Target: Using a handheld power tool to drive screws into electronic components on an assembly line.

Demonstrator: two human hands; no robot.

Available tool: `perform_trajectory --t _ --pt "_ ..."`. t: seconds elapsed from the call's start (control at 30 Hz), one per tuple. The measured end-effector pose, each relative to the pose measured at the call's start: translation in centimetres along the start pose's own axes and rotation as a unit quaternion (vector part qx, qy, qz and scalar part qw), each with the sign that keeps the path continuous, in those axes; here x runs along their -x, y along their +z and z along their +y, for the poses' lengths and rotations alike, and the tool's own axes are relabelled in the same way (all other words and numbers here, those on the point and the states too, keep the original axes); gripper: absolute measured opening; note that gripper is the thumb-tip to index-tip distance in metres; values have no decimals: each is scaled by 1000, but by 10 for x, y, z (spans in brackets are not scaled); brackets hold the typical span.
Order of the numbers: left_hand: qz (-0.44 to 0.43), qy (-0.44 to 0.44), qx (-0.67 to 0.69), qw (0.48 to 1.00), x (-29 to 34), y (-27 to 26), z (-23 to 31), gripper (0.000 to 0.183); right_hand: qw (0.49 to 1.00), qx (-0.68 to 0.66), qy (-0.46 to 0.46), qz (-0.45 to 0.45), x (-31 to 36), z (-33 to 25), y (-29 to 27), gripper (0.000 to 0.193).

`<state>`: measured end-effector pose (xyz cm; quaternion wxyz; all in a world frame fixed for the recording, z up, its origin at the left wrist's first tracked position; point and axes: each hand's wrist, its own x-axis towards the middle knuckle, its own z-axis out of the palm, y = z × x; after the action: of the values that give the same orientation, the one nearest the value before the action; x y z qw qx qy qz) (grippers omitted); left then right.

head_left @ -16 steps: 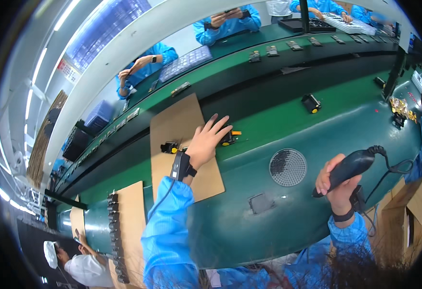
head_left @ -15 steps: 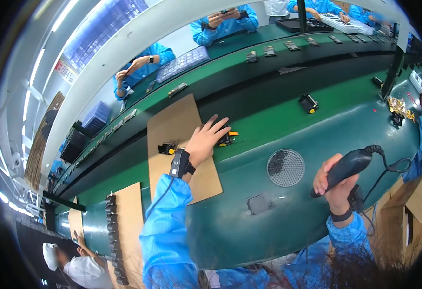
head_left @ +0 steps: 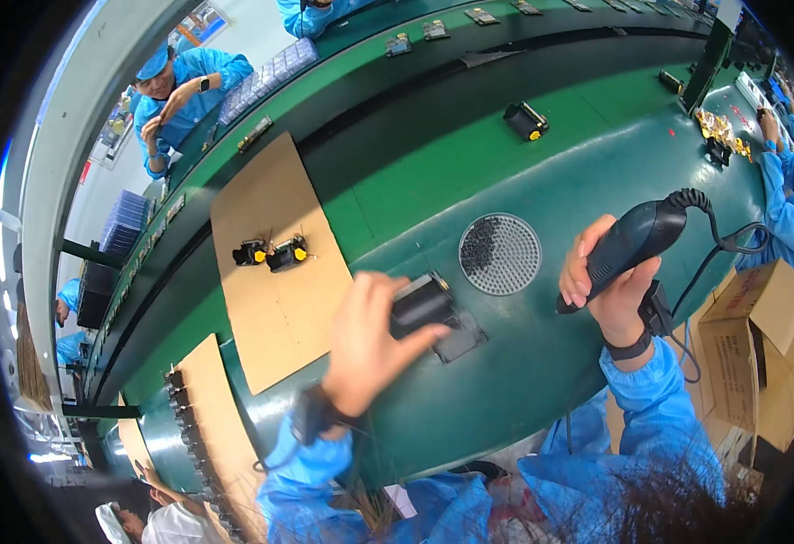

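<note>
My left hand [head_left: 361,340], blurred by motion, has thumb and fingers around a small black box-shaped housing [head_left: 422,304]. That housing is at the far edge of a thin grey square pad [head_left: 463,339] on the green table; I cannot tell whether it touches the pad. In my right hand [head_left: 622,304] is a black handheld electric screwdriver [head_left: 640,238] with a coiled cord, its tip pointing down and left above the table. Between the two hands, farther back, lies a round dimpled tray [head_left: 517,258], with small dark pieces gathered on its left side.
Two black parts with yellow spots [head_left: 286,254] sit on a cardboard sheet [head_left: 279,326]. Another housing [head_left: 526,121] lies on the green belt. Several black parts line a second board [head_left: 207,381] at left. An open carton [head_left: 732,335] stands at right. Co-workers sit across and beside.
My left hand has come back from the cardboard's right edge toward me and now has a black housing near the pad. The right hand keeps the screwdriver. The whole view has shifted.
</note>
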<state>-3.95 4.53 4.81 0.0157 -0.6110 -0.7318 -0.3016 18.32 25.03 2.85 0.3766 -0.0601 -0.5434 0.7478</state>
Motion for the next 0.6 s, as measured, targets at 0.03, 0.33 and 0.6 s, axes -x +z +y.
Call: perform_trajectory --t 0.03,0.33,0.6 --pt "-3 6 -11 1000 12 7 15 68 1000 1 3 0 0 1 1 87" --pt "-41 -20 -48 998 45 39 35 61 1000 10 -10 6 5 5 5 85" --pt "-51 -27 -60 997 51 42 31 70 1000 12 -27 -11 0 7 4 81"
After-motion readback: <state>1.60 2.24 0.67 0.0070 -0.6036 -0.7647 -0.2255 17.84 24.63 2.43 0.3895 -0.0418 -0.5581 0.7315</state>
